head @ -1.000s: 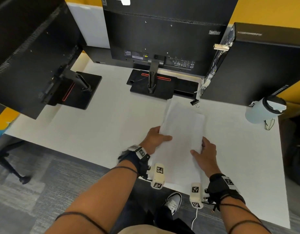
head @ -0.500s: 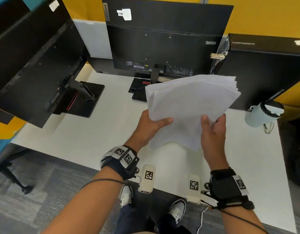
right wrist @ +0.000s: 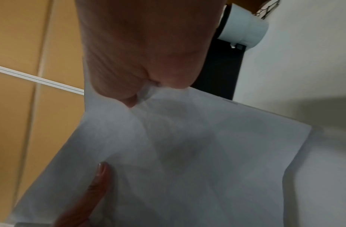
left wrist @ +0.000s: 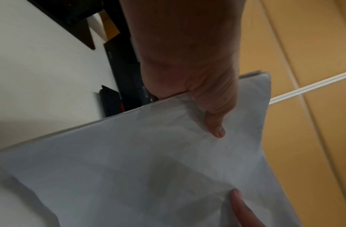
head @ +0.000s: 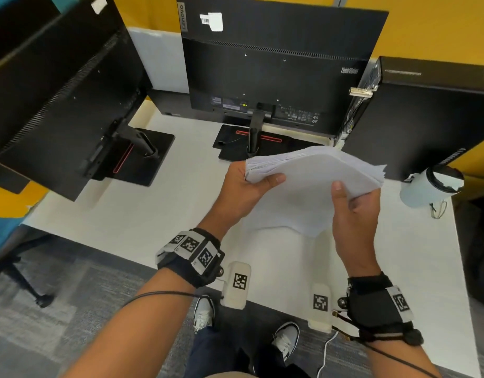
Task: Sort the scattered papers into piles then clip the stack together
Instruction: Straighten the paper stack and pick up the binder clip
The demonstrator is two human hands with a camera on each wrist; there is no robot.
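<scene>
A thick stack of white papers point(head: 309, 184) is held up above the white desk point(head: 153, 214), tilted with its far edge raised. My left hand point(head: 251, 184) grips its left edge, thumb on top and fingers underneath. My right hand point(head: 352, 203) grips the right side the same way, thumb pressed on the top sheet. In the left wrist view the papers point(left wrist: 148, 161) fill the lower frame under my left thumb point(left wrist: 216, 122). From the right wrist the papers point(right wrist: 187, 153) hang below my right hand point(right wrist: 141, 76). No clip shows in either hand.
Three black monitors stand around the desk: left point(head: 58, 91), centre point(head: 276, 69) and right point(head: 426, 118). A pale blue bottle point(head: 429, 186) lies at the right. A silver clip point(head: 362, 91) sits on the right monitor's edge. An office chair base point(head: 25, 279) stands at the left.
Both hands lifted the stack off the desk and raised it upright; now it is lower and tilted flatter, with its edges more even.
</scene>
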